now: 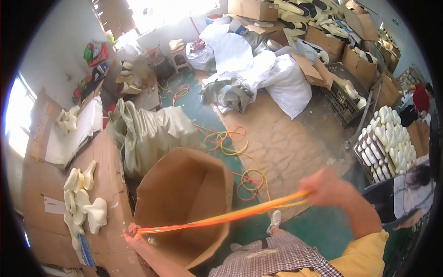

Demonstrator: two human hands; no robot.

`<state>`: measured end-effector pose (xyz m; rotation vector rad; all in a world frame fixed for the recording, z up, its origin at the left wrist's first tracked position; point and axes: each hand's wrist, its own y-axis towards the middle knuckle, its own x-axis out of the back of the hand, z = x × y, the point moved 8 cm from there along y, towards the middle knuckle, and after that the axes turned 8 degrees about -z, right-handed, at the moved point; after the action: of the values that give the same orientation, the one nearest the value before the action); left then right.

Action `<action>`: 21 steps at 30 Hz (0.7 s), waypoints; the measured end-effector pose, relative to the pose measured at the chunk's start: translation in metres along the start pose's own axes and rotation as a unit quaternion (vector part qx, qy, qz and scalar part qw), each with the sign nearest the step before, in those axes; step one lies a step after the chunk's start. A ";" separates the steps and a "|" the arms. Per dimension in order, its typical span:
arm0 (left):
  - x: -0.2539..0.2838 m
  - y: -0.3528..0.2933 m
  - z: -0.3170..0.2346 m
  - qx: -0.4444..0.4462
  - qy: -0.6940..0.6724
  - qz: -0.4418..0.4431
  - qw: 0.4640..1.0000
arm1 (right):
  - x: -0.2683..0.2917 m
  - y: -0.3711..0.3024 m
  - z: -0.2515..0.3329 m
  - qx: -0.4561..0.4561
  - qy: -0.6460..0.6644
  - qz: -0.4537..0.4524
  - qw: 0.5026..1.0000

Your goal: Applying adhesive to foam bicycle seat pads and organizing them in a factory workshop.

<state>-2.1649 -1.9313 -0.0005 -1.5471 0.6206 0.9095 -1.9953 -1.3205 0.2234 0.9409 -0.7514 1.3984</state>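
Observation:
A long orange-and-yellow hose (221, 217) stretches between my two hands, smeared by motion. My left hand (134, 232) is closed round its left end, by the table edge and just beyond the rim of a large open cardboard box (177, 184). Raised to the right, my right hand (323, 187) grips the other end in a blurred fist. The hose crosses over the near part of the box. Left of my left hand, several cream foam pieces shaped like bicycle saddles (82, 203) lie on the cardboard-covered table (108, 194).
More orange and yellow hose (247, 157) lies coiled on the green floor. Beyond the box stands a bulky grey-green sack (152, 131). White sacks (281, 83) and crates of pale pieces (387, 138) fill the far and right sides. A person in red (420, 99) is at far right.

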 end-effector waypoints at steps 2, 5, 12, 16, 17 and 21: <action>-0.033 -0.039 0.051 0.008 -0.003 0.017 1.000 | 0.051 -0.008 -0.096 -0.057 -0.105 -0.144 0.982; -0.094 -0.079 0.163 0.077 -0.015 0.068 0.995 | 0.120 -0.036 -0.196 -0.080 -0.235 -0.336 0.909; -0.169 -0.088 0.344 0.107 0.065 0.121 0.985 | 0.145 -0.104 -0.449 -0.283 -0.245 -0.375 0.848; -0.180 -0.055 0.371 0.093 0.076 0.124 0.985 | 0.139 -0.054 -0.514 -0.347 0.188 -0.536 0.747; -0.181 -0.040 0.378 0.085 0.066 0.125 0.986 | 0.163 -0.042 -0.513 -0.283 0.182 -0.574 0.747; -0.180 0.031 0.411 0.080 0.049 0.065 0.993 | 0.262 0.051 -0.461 -0.125 0.246 -0.695 0.664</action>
<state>-2.3747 -1.5532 0.1232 -1.4248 0.8527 0.8629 -2.0765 -0.7947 0.2483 0.5506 0.2845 0.0836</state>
